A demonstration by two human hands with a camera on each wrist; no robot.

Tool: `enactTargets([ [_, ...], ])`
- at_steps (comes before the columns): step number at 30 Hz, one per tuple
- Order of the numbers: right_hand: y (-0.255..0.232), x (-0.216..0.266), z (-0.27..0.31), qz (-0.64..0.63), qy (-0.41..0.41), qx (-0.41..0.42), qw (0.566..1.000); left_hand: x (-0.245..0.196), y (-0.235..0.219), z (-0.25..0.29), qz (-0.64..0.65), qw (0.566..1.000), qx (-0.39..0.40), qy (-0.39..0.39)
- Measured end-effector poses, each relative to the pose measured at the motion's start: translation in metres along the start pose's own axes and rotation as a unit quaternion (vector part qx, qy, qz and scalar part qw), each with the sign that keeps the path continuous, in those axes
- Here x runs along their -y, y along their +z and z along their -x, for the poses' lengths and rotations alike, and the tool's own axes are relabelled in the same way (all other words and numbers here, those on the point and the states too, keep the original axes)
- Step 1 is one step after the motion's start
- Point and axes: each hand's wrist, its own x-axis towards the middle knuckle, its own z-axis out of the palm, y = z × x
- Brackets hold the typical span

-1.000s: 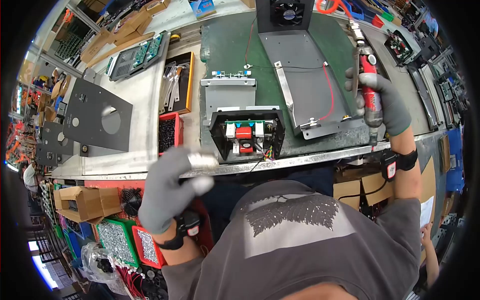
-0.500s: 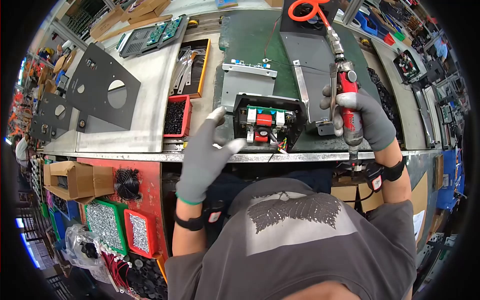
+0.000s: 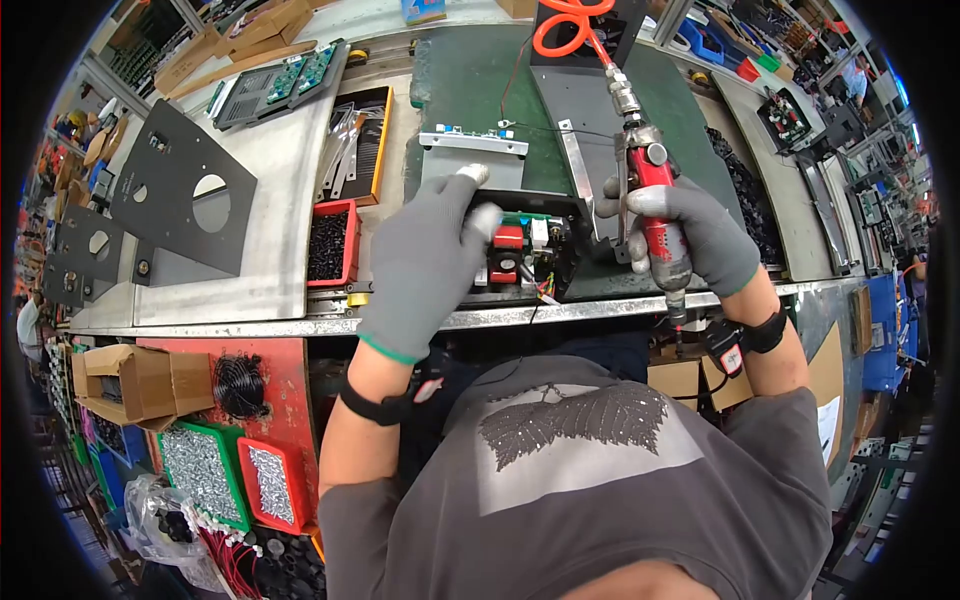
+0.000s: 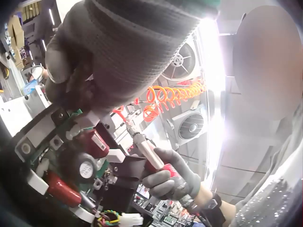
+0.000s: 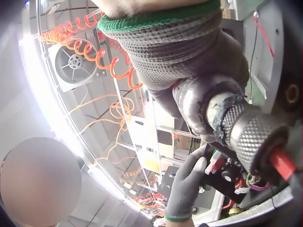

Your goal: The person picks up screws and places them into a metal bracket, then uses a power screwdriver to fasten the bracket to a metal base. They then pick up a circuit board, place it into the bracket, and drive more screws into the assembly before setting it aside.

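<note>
The left gloved hand (image 3: 425, 250) reaches over the left side of a small black metal housing (image 3: 572, 205). Its thumb and forefinger stand apart around the back left corner, with the thumb tip over the inside. In the housing sit a circuit board, red capacitors (image 3: 508, 238) and a bundle of coloured wires (image 3: 546, 288). The left wrist view shows these parts just beneath the glove. My right gloved hand (image 3: 705, 235) grips a red air screwdriver (image 3: 662, 235), its bit toward my body, right of the housing. An orange coiled hose (image 3: 560, 35) feeds the screwdriver's far end.
Behind the housing lies a grey bracket (image 3: 470, 165) with a small board. A long grey chassis panel (image 3: 575, 100) stands beyond the screwdriver. To the left are a red bin (image 3: 352, 245) of black screws, a tray (image 3: 383, 150) of metal strips and dark cut-out panels (image 3: 180, 190).
My left hand has come up from the bench edge, first beside the housing, then onto its left corner. The right hand has brought the screwdriver left, closer to the housing.
</note>
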Motion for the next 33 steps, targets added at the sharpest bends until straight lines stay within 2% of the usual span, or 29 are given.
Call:
enactTargets([
  [2, -0.005, 0.001, -0.001, -0.002, 0.012, 0.007, 1.000, 0.012, 0.009, -0.005, -0.020, 0.999, 0.036, -0.029],
  [3, -0.006, 0.002, 0.001, 0.000, 0.005, 0.009, 1.000, 0.013, 0.012, -0.004, -0.014, 1.000, -0.005, -0.018],
  [8, -0.012, -0.002, 0.006, -0.018, -0.004, 0.014, 1.000, 0.023, 0.007, 0.001, 0.017, 0.997, -0.040, -0.059],
  [10, -0.015, -0.002, 0.005, -0.031, 0.011, 0.021, 0.999, 0.035, 0.009, 0.007, 0.119, 0.986, -0.093, -0.075],
  [12, -0.010, 0.001, 0.008, -0.021, 0.009, 0.020, 1.000, 0.040, 0.004, 0.015, 0.132, 0.982, -0.116, -0.075],
  [13, -0.008, 0.003, 0.009, -0.018, 0.008, 0.012, 1.000, 0.040, 0.002, 0.020, 0.260, 0.942, -0.099, -0.190],
  [14, -0.006, 0.005, 0.009, -0.016, 0.003, 0.016, 1.000, 0.041, 0.001, 0.026, 0.381, 0.873, -0.077, -0.296],
  [15, -0.003, 0.006, 0.009, -0.017, -0.010, 0.025, 1.000, 0.041, 0.010, 0.032, 0.427, 0.853, -0.096, -0.284],
  [16, -0.001, 0.007, 0.009, -0.019, -0.021, 0.033, 0.999, 0.050, 0.021, 0.042, 0.486, 0.819, -0.079, -0.294],
  [18, 0.005, 0.006, 0.004, -0.032, -0.012, 0.037, 0.999, 0.067, 0.050, 0.066, 0.437, 0.869, -0.043, -0.229],
  [19, 0.009, 0.004, 0.001, -0.034, -0.015, 0.060, 0.997, 0.067, 0.063, 0.068, 0.582, 0.761, -0.070, -0.277],
  [20, 0.011, 0.003, -0.002, -0.035, -0.019, 0.083, 0.996, 0.058, 0.071, 0.066, 0.706, 0.626, -0.094, -0.316],
  [21, 0.010, 0.000, -0.005, -0.032, -0.007, 0.101, 0.994, 0.046, 0.074, 0.063, 0.765, 0.538, -0.117, -0.334],
  [22, 0.011, -0.001, -0.006, -0.034, -0.010, 0.100, 0.994, 0.095, 0.139, 0.088, 0.431, 0.867, -0.158, -0.193],
  [24, 0.022, -0.003, -0.007, -0.035, -0.007, 0.132, 0.991, 0.074, 0.112, 0.087, 0.592, 0.764, -0.091, -0.239],
  [25, 0.033, -0.002, -0.003, -0.015, -0.013, 0.099, 0.995, 0.065, 0.097, 0.084, 0.312, 0.942, -0.088, -0.087],
  [26, 0.035, -0.005, -0.003, -0.017, -0.016, 0.096, 0.995, 0.062, 0.087, 0.083, -0.007, 0.994, -0.076, 0.079],
  [27, 0.035, -0.009, -0.005, -0.014, -0.003, 0.117, 0.993, 0.078, 0.116, 0.094, 0.097, 0.993, -0.072, -0.004],
  [28, 0.036, -0.012, -0.007, -0.009, 0.008, 0.137, 0.990, 0.096, 0.144, 0.102, 0.199, 0.974, -0.068, -0.086],
  [29, 0.039, -0.012, -0.008, -0.006, -0.001, 0.143, 0.990, 0.095, 0.143, 0.098, 0.341, 0.926, -0.036, -0.156],
  [30, 0.041, -0.014, -0.009, -0.007, -0.003, 0.141, 0.990, 0.093, 0.141, 0.097, 0.342, 0.927, -0.034, -0.154],
  [32, 0.046, -0.016, -0.009, -0.007, -0.001, 0.145, 0.989, 0.081, 0.133, 0.100, 0.462, 0.869, 0.005, -0.179],
  [33, 0.047, -0.016, -0.010, -0.026, 0.001, 0.145, 0.989, 0.090, 0.144, 0.106, 0.344, 0.930, 0.006, -0.130],
])
